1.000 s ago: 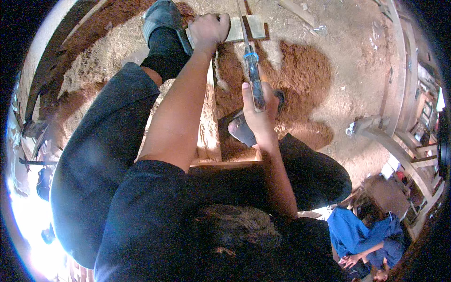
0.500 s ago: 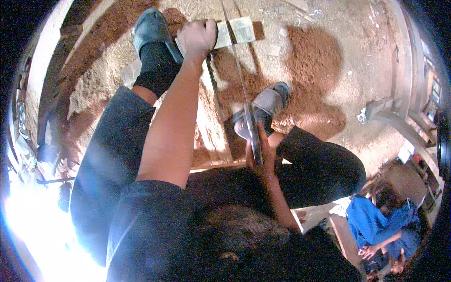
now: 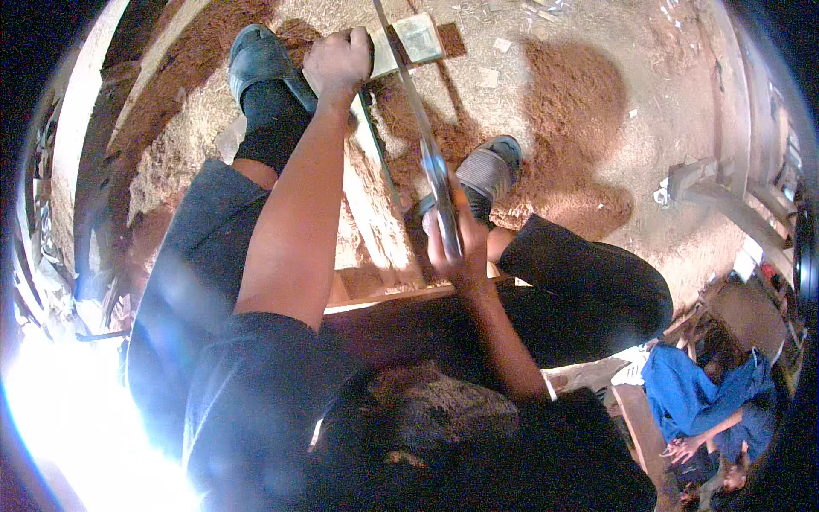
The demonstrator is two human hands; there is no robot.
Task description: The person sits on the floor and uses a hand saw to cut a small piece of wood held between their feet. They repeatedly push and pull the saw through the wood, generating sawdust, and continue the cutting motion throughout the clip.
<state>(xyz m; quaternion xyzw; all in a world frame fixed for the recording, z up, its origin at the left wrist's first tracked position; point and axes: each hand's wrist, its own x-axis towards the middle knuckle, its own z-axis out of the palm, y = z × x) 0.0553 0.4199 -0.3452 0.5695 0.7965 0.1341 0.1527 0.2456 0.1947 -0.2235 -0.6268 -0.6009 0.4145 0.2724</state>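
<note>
My right hand (image 3: 461, 243) is wrapped round the near end of a long, thin saw (image 3: 421, 119), seen almost edge-on. Its blade runs away from me and crosses a short pale wooden board (image 3: 418, 39). The saw's teeth and the cut are too small to make out. My left hand (image 3: 339, 64) is closed on the board's left end, beside my left foot. The board's right end sticks out past the blade. Below it, a longer wooden piece (image 3: 375, 218) runs back toward my legs.
My feet in a left slipper (image 3: 260, 64) and a right slipper (image 3: 490, 166) flank the work. Sawdust (image 3: 572, 119) and scraps cover the floor. A curved timber (image 3: 725, 209) lies at right. Another person in blue (image 3: 695, 388) sits at lower right. Bright glare fills the lower left.
My right hand has pushed the saw forward, away from me, along the board. My left hand keeps its hold on the board. The whole view has shifted slightly.
</note>
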